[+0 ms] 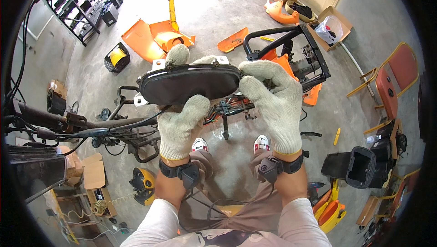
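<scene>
Gripping a black oval panel [189,83] above the floor [218,14], left hand [180,126] underneath, right hand [273,101] closed on its right end.

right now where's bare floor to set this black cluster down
Both gloved hands, left hand and right hand, hold the black instrument cluster. Bare concrete lies beyond the orange body panels, and right, between the shoes and the black plastic bin. The handlebar and cables crowd the left.
</scene>
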Motion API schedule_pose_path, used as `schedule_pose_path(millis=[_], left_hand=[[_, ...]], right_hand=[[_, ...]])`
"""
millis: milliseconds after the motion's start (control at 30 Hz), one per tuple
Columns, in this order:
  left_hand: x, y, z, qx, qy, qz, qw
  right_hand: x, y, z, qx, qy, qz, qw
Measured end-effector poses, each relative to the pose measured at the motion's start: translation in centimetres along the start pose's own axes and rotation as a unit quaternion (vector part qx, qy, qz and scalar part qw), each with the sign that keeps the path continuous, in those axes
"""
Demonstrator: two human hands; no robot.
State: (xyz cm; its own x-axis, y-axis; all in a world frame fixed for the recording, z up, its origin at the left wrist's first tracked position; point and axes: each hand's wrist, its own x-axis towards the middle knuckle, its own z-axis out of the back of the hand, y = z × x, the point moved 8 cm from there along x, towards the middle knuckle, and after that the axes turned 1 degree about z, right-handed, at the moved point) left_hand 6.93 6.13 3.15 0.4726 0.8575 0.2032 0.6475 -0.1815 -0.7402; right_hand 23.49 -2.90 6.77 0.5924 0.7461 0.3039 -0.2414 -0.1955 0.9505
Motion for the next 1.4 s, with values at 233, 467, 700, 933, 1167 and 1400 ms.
schedule_pose_path(millis=[233, 467, 700, 933, 1167, 1400], left_hand=[[0.2, -0.6, -0.7, -0.065, 0.005, -0.011, 0.998], [0.6, -1.1, -1.6, -0.010, 0.017, -0.024, 1.000], [0.2, -1.7, -1.5, 0.064, -0.003, -0.008, 0.998], [0.3, -1.6, 0.9, 0.229, -0.045, -0.046, 0.971], [-0.4, -1.8, 1.7, 0.281, -0.080, -0.093, 0.952], [-0.9, -1.9, 0.8, 0.235, -0.105, -0.074, 0.964]], right_hand=[[0.9, -1.4, 1.6, 0.241, 0.005, -0.029, 0.970], [0.9, -0.7, 1.4, 0.155, -0.053, 0.029, 0.986], [0.1, 2.0, 1.9, -0.069, -0.074, 0.203, 0.974], [-0.9, 1.4, 1.4, 0.130, -0.087, 0.033, 0.987], [-1.7, 2.3, 0.8, -0.008, -0.082, 0.090, 0.992], [-1.8, 3.1, 0.2, -0.060, -0.069, 0.173, 0.981]])
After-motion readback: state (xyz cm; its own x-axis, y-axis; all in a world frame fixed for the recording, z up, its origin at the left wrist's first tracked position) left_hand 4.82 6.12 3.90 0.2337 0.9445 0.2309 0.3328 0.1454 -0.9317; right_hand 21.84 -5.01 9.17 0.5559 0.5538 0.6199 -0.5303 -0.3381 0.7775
